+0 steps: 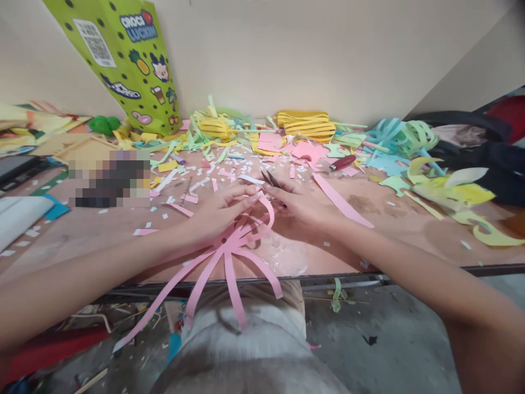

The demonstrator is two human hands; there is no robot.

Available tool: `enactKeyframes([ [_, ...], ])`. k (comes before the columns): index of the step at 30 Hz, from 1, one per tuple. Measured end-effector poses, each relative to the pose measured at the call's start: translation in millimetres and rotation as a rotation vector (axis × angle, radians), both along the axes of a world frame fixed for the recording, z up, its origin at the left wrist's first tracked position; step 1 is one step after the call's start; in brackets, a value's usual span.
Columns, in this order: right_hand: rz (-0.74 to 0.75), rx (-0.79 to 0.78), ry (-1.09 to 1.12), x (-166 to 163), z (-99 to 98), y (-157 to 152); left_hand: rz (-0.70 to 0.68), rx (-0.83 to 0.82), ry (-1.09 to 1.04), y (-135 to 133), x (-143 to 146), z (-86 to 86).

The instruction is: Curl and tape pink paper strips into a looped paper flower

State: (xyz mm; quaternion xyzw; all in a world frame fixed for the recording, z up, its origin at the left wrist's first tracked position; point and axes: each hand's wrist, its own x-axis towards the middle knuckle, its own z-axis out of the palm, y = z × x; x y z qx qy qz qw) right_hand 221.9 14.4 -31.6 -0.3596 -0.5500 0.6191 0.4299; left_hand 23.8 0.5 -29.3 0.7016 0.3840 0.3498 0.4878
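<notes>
A bunch of pink paper strips (229,257) fans out from a joined middle near the table's front edge, several ends hanging over it. My left hand (221,210) lies on the strips, its fingers closed on one that curves to the right. My right hand (301,205) is closed around scissors (270,178), whose dark blades point away from me just above the curved strip's end. The two hands almost touch.
Coloured paper scraps and curled strips (305,128) litter the back of the brown table (389,219). A green printed bag (131,60) leans on the wall. A red-handled tool (342,162) lies behind my right hand. Yellow cut-outs (459,194) lie right, dark cloth (492,148) beyond.
</notes>
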Motion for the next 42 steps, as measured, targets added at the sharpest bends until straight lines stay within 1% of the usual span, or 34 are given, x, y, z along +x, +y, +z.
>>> enactKeyframes([
  [2,-0.031,0.036,-0.038,1,2.2,0,0.041,0.063,0.007,-2,0,1.4],
  [5,0.015,0.014,-0.018,4,4.5,1,0.045,0.210,0.109,-2,-2,1.6],
  [8,0.077,-0.052,0.063,6,4.3,2,-0.005,0.351,0.226,1,-5,0.2],
  [10,0.079,-0.085,0.083,5,3.8,2,-0.046,0.408,0.247,3,-6,-0.9],
  [14,0.102,-0.033,0.001,3,4.9,-1,-0.121,0.492,0.272,1,-6,-2.1],
  [16,0.139,-0.025,0.005,3,6.7,-3,-0.120,0.496,0.293,0,-6,-2.0],
  [18,0.158,-0.052,0.043,4,9.3,-5,-0.089,0.485,0.305,-1,-8,-2.1],
  [21,0.134,-0.041,0.115,4,13.2,-8,-0.059,0.467,0.327,0,-10,-3.5],
  [23,0.101,-0.028,0.151,5,14.7,-8,-0.072,0.476,0.341,1,-11,-4.7],
  [26,0.048,-0.087,0.148,5,13.5,-5,-0.110,0.496,0.336,0,-11,-4.8],
  [29,0.011,-0.111,0.127,5,9.0,-1,-0.154,0.493,0.340,2,-11,0.3],
  [31,0.023,-0.105,0.134,5,6.2,1,-0.216,0.505,0.418,6,-12,6.7],
  [35,0.092,-0.154,0.168,6,7.0,1,-0.318,0.529,0.663,16,-17,16.0],
  [37,0.071,-0.118,0.124,8,10.7,2,-0.382,0.551,0.758,16,-22,13.8],
  [39,0.029,-0.028,0.034,12,15.9,3,-0.459,0.571,0.827,10,-28,8.4],
  [42,-0.025,0.110,-0.091,18,26.4,6,-0.516,0.531,0.836,-4,-40,2.7],
])
